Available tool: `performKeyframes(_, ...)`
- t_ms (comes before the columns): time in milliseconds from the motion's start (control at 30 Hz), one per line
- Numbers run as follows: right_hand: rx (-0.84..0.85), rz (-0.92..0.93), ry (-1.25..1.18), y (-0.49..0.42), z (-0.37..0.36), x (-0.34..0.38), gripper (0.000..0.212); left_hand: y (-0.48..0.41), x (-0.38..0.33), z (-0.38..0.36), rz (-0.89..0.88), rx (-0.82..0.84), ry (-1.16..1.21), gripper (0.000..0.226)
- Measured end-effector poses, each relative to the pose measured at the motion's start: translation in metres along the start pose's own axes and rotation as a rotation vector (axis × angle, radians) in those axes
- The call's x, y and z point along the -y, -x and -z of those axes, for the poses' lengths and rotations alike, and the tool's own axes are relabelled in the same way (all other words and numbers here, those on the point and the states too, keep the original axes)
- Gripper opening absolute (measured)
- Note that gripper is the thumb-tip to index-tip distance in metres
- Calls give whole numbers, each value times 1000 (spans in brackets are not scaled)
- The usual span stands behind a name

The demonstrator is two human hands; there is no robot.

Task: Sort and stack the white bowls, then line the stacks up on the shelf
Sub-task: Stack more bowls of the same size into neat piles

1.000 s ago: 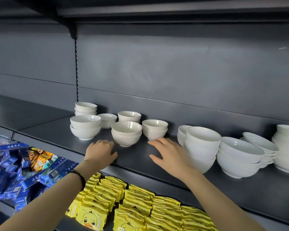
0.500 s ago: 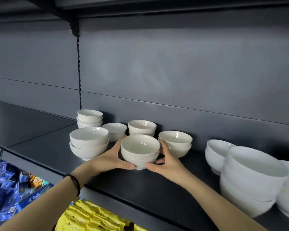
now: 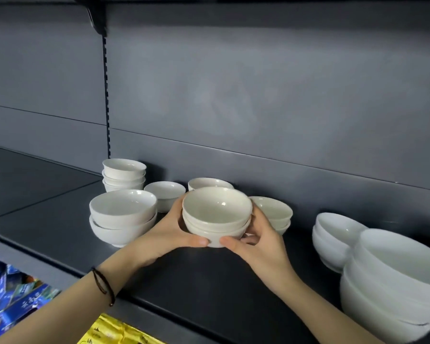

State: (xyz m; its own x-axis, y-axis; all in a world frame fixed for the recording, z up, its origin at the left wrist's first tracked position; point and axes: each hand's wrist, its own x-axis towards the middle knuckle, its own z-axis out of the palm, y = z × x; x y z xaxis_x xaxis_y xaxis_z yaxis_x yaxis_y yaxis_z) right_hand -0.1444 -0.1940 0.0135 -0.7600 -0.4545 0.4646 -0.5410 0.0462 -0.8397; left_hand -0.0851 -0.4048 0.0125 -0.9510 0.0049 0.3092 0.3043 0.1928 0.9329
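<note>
White ceramic bowls, two nested as one stack (image 3: 216, 214), sit between both hands above the middle of the dark shelf (image 3: 209, 281); whether the base touches the shelf cannot be determined. The left hand (image 3: 169, 234) grips the stack's left side, fingers (image 3: 178, 207) curled round the wall and thumb under the front. The right hand (image 3: 258, 244) grips the right side in the same manner. A two-bowl stack of wider bowls (image 3: 123, 217) stands just left. A three-bowl stack (image 3: 124, 173), a single bowl (image 3: 164, 192) and a rear bowl (image 3: 209, 182) stand near the back panel. A low stack (image 3: 273, 212) stands behind the right hand. Larger stacks (image 3: 392, 281) occupy the right end. A dark wristband (image 3: 103, 286) circles the left wrist.
</note>
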Motion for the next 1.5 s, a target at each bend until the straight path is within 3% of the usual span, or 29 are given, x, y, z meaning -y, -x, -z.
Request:
performKeyframes(233,-187,100,-115,-25,16,32,78,-46,-21,-18,-92,-148,156,104)
performKeyframes(367,-220,77,-71,-43,30,27,82,-72,-29,-39,-133,-240,196,92)
performKeyframes(467,-281,35,-68,-49,38,15,93,-91,-28,-53,-135,-212,206,73)
performKeyframes(633,-367,15,-36,-51,50,-5,88,-112,-10,-65,-75,-115,187,82)
performKeyframes(733,-391,-4,15,-51,51,-13,89,-117,6,-71,-62,-81,159,59)
performKeyframes(900,-371,-67,50,-51,51,-36,97,-117,24,-73,-74,-24,139,70)
performKeyframes(1133,-299,-55,-74,-42,52,-44,74,-119,35,-72,-95,59,91,66)
performKeyframes(1233,-296,-47,-126,-41,50,-46,78,-119,36,-72,-105,65,83,70)
performKeyframes(1300,-302,-59,-139,-41,47,-48,84,-120,37,-72,-109,72,85,67)
performKeyframes(1500,-319,-54,-167,-40,44,-51,64,-118,37,-72,-119,92,76,51)
